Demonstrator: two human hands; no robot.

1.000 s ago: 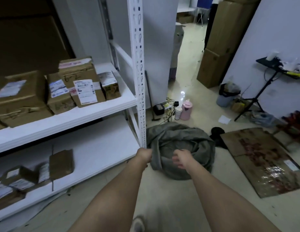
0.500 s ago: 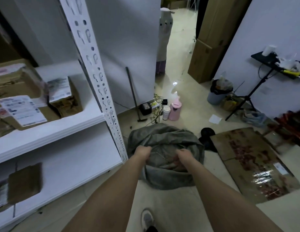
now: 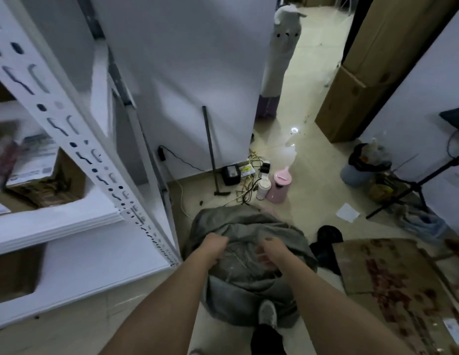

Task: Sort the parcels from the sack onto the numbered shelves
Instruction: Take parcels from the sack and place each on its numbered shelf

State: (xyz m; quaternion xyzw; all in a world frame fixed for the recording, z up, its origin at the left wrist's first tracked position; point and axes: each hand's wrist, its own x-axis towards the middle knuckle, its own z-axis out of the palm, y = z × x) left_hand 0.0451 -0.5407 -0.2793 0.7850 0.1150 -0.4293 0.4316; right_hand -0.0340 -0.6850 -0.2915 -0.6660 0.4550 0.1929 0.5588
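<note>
A grey cloth sack (image 3: 249,290) slumps on the floor just right of the white shelf unit's upright (image 3: 77,139). My left hand (image 3: 214,245) grips a bunched fold of the sack's rim. My right hand (image 3: 270,249) has its fingers curled down into the sack's cloth beside it. What lies inside the sack is hidden. A labelled cardboard parcel (image 3: 41,170) sits on the middle shelf (image 3: 56,221) at the left. A darker box (image 3: 13,272) rests on the lower shelf.
My shoe (image 3: 267,313) stands against the sack's near side. Behind the sack are a pink jug (image 3: 281,184), a white bottle, cables and a hammer (image 3: 213,155). Flattened cardboard (image 3: 392,285) lies to the right, with a bin (image 3: 361,165) and a tripod stand (image 3: 413,185) beyond.
I have stepped closer, so the sack fills more of the view and the shelves slid left. My right hand went from hovering over the sack to holding its cloth; the left keeps its grip.
</note>
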